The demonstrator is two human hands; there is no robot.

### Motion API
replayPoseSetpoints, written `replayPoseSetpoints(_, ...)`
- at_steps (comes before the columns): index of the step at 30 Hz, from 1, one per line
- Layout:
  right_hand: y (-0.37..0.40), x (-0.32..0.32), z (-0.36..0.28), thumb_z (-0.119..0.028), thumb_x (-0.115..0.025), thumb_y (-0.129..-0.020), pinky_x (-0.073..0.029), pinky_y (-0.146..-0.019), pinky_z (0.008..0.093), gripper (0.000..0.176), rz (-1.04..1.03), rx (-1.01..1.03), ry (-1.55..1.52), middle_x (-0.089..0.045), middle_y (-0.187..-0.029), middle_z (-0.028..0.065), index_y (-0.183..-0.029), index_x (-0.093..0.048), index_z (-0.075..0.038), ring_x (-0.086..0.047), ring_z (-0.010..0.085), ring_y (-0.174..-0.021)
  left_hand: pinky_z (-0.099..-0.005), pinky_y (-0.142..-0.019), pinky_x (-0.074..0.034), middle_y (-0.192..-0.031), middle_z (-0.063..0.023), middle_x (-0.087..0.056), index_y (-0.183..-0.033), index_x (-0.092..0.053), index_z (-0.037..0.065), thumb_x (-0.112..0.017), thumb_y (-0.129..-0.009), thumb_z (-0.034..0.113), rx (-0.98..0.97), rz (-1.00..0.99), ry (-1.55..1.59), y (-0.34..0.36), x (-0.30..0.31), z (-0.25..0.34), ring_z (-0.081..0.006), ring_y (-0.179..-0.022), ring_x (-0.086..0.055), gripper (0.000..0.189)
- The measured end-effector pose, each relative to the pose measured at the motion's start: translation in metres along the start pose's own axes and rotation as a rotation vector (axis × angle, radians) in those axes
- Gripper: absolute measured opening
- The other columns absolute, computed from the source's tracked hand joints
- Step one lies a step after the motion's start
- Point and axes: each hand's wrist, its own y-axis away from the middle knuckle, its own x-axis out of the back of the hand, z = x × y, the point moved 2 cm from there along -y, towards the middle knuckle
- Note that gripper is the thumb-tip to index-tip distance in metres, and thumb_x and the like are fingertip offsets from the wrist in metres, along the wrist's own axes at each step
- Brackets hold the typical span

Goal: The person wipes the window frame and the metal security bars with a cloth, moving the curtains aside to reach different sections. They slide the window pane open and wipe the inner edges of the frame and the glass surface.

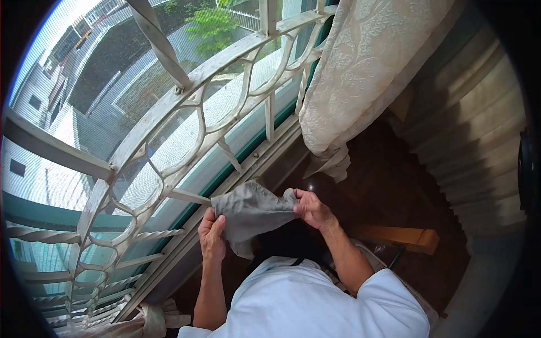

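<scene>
A grey cloth (251,211) is stretched between my two hands, in front of the window sill and above my lap. My left hand (212,234) pinches its left edge, thumb on top. On the other side, my right hand (313,209) grips the upper right corner between thumb and fingers. The cloth is creased, and its lower part hangs loose near my left wrist. White metal window bars (191,194) reach close to the cloth's left corner.
The curved white grille (191,84) runs along the window at the left. A patterned cream curtain (360,67) hangs at the upper right, with a pale curtain (473,124) farther right. A wooden bar (397,238) lies right of my right forearm, over the dark floor (389,180).
</scene>
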Motion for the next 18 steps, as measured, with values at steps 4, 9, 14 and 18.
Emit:
replayPoseSetpoints(4, 0.007, -0.037, -0.036, -0.009, -0.080, -0.076, -0.055, -0.086, 0.0405, 0.051, 0.145, 0.332, 0.936, -0.071, -0.108, 0.0111, -0.121, -0.057, -0.009, -0.068, 0.0367, -0.099, -0.0236, -0.069, -0.050, -0.083, -0.0038, -0.067, -0.105, -0.063, 0.001, -0.064, -0.098, 0.011, 0.023, 0.056, -0.512, 0.005, 0.012, 0.000, -0.0071, -0.071, -0.061, 0.012)
replayPoseSetpoints(9, -0.001, -0.061, -0.055, -0.019, -0.083, -0.073, -0.053, -0.080, 0.0453, 0.048, 1.271, 0.934, 1.491, -0.067, -0.097, 0.0208, -0.112, -0.060, -0.003, -0.064, 0.0413, -0.087, -0.0314, -0.051, -0.051, -0.065, -0.0058, -0.058, -0.093, -0.061, 0.000, -0.066, -0.094, 0.005, -0.284, -0.175, -0.860, 0.021, -0.076, 0.010, -0.0130, -0.055, -0.057, 0.007)
replayPoseSetpoints(14, -0.018, -0.007, -0.003, -0.027, -0.077, -0.087, -0.052, -0.069, 0.0366, 0.028, 0.729, 0.640, 0.801, -0.068, -0.083, 0.0077, -0.094, -0.064, -0.003, -0.063, 0.0194, -0.074, -0.0430, -0.055, -0.049, -0.070, -0.0186, -0.063, -0.084, -0.061, 0.002, -0.073, -0.086, 0.008, -0.402, -0.542, -1.184, 0.036, -0.122, 0.005, -0.0367, -0.060, -0.064, 0.013)
replayPoseSetpoints(18, -0.008, -0.053, -0.035, -0.019, -0.069, -0.093, -0.048, -0.062, 0.0236, 0.015, 0.317, 0.555, 0.156, -0.065, -0.083, -0.0030, -0.087, -0.065, -0.006, -0.058, 0.0038, -0.073, -0.0449, -0.068, -0.056, -0.082, -0.0158, -0.071, -0.093, -0.068, 0.003, -0.080, -0.078, 0.016, -0.498, -0.245, -1.355, 0.046, -0.126, 0.040, -0.0370, -0.072, -0.068, 0.023)
